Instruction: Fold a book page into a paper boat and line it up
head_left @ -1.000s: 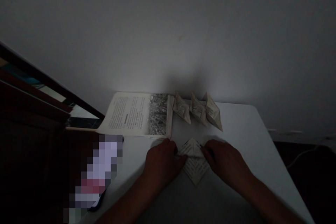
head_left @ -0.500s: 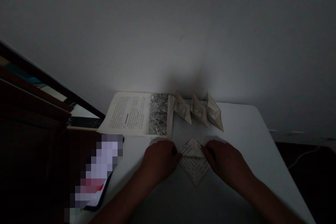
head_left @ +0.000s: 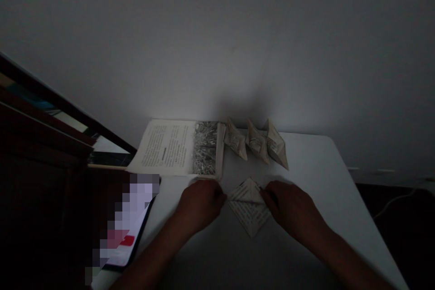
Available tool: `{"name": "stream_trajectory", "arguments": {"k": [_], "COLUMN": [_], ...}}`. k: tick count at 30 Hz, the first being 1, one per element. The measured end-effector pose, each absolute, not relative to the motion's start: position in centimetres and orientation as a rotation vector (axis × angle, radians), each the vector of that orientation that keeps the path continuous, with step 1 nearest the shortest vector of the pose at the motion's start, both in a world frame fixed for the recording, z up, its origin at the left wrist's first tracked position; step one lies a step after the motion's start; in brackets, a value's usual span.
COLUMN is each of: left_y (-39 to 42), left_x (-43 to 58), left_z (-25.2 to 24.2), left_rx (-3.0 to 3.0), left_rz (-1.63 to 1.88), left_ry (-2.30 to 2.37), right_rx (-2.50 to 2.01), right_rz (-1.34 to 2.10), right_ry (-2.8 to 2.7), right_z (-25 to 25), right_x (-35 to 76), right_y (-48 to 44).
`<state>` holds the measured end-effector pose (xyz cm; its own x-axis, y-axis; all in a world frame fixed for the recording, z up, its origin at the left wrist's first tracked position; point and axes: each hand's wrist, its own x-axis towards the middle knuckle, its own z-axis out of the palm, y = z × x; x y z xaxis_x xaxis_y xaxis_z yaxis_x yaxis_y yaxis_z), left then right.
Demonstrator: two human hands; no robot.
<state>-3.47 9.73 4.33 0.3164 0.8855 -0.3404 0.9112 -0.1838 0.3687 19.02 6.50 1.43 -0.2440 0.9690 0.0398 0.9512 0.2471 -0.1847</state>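
White tabletop (head_left: 316, 158), folded paper diamond (head_left: 250, 213) between the two hands (head_left: 203, 203) (head_left: 290, 205).

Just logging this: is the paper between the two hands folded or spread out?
Folded: the paper forms a layered diamond, with a folded edge crossing its middle.

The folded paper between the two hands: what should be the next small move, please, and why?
I would probably bring the left hand onto the left corner of the folded paper to steady it, since the right hand holds the right edge, while the left fingertips sit beside that corner without a clear grip.
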Motion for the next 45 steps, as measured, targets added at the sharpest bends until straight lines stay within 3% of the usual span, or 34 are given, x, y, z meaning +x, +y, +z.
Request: {"name": "stream_trajectory", "arguments": {"k": [8, 45], "left_y": [9.5, 10.0], "left_x": [-4.0, -2.2], "left_z": [4.1, 4.5], "left_rx": [2.031, 2.153], "left_rz": [0.072, -0.235], "left_ry": [1.517, 1.64], "right_rx": [-1.817, -1.845], "right_rz": [0.179, 0.143], "right_ry": [-2.362, -2.381], "right_z": [1.5, 1.6], "right_x": [19.0, 18.8], "right_y": [6.6, 6.5]}}
